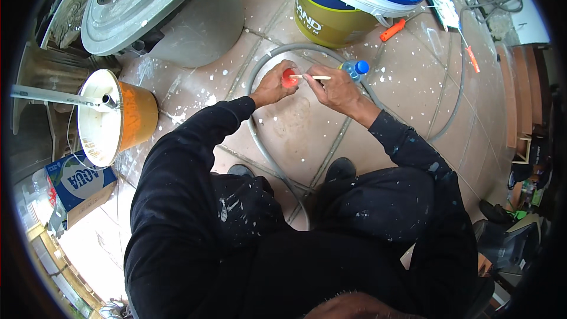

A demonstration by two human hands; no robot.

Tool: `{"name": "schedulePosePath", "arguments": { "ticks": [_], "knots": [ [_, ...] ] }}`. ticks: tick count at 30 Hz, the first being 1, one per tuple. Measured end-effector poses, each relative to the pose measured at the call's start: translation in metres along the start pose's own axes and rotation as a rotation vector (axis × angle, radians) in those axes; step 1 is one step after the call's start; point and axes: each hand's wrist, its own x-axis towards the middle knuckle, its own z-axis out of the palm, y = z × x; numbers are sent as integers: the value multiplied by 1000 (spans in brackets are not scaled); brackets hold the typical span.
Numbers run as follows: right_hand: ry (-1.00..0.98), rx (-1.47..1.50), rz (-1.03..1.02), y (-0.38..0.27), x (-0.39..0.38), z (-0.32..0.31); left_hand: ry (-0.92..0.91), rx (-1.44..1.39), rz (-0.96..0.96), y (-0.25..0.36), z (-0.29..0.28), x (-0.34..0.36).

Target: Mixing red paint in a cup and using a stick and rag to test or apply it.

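My left hand (271, 87) is closed around a small clear cup with something red-orange in it (289, 78). A thin pale stick (321, 77), perhaps a brush handle, is pinched in my right hand (341, 93). The stick's left end reaches into the cup; I cannot make out its tip. Just beyond my right hand lies or stands a clear bottle with a blue cap (361, 67), partly hidden by the hand. Both hands are held close together above the tiled floor.
A grey hose (255, 136) loops on the paint-spotted tiles around my hands. Ahead stand a lidded grey bin (207, 29) and a paint bucket with a blue lid (331, 20). An orange bucket (137, 115) with a pole across it is at left. Orange-handled tools (392, 30) lie right.
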Motion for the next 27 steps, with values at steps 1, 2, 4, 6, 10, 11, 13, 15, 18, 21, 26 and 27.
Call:
{"name": "schedulePosePath", "arguments": {
  "ticks": [1,2,4,6,10,11,13,15,18,21,26,27],
  "knots": [
    [-1,-3,-2,0,0,1,3,-20,-5,0,0,1],
    [-22,-11,2,0,1,0,-6,-38,-26,0,-1,1],
    [-41,-17,4,-2,4,-2,10,-34,2,1,-2,0],
    [-53,-18,12,-1,8,-9,19,-37,15,2,-2,1],
    [-138,-64,9,-4,11,-22,-25,44,1,7,-1,2],
    [-155,-71,16,-6,11,-23,-52,92,-13,10,0,1],
    [-174,-78,27,-7,10,-22,-36,110,0,14,3,-2],
    [-140,-52,30,-7,9,-20,-39,131,-10,19,5,-4],
    [-86,-59,28,-5,7,-19,-49,192,26,24,5,-7],
    [-104,-97,35,-5,4,-19,-23,207,37,27,6,-9],
    [-117,-33,1,-10,1,-15,-16,200,15,24,8,-8],
    [-54,-10,-22,-11,2,-15,-6,196,27,22,8,-7]
  ]
}}
